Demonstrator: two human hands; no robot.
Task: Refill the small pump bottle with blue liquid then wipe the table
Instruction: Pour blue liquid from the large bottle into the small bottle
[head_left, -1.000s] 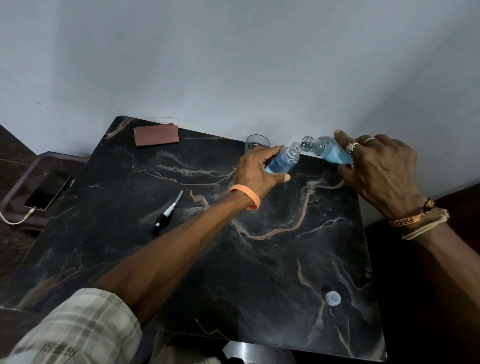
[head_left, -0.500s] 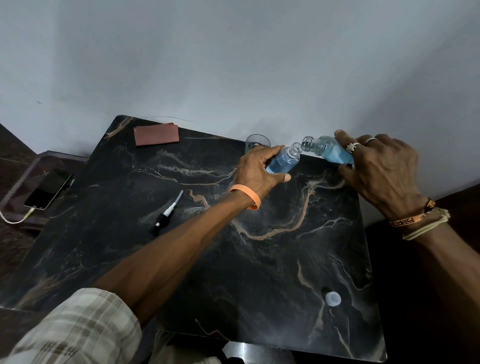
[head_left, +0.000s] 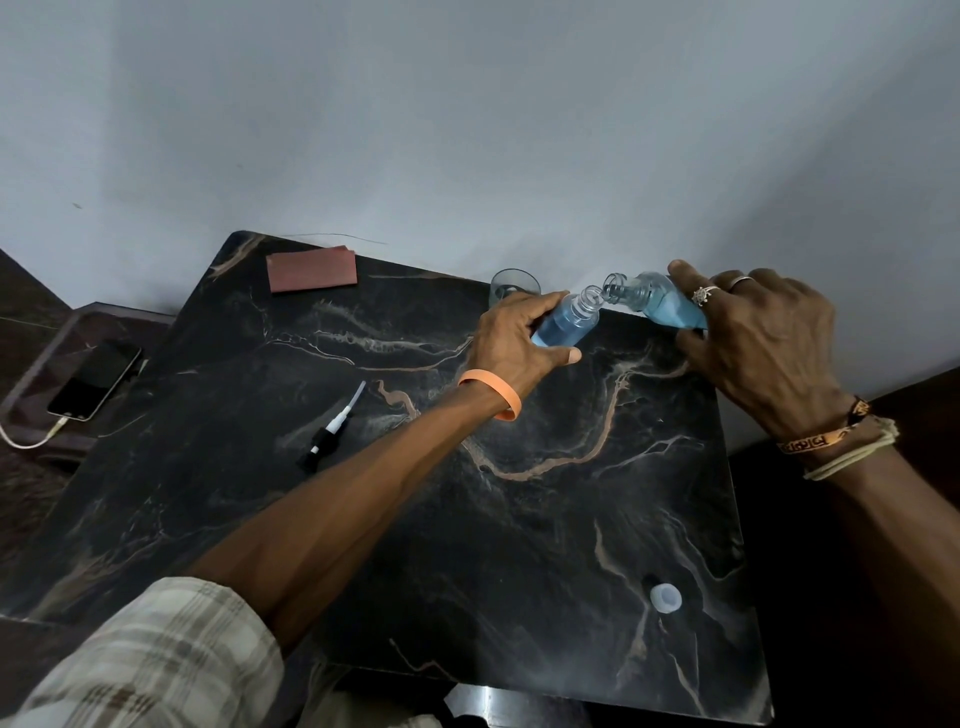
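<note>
While the left hand (head_left: 511, 338) curls round the small clear pump bottle (head_left: 563, 325) at the dark veined marble table's (head_left: 519, 519) one o'clock edge, the right hand (head_left: 758, 338) grips a larger clear bottle (head_left: 660, 306), tilted, threaded mouth right beside the small neck (both hold blue liquid). The slim pump head (head_left: 330, 434) lies at nine o'clock, a round white cap (head_left: 665, 597) at five.

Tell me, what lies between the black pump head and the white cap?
In the head view, only the left forearm crosses between pump head and white cap; the rest is bare marble table.
</note>
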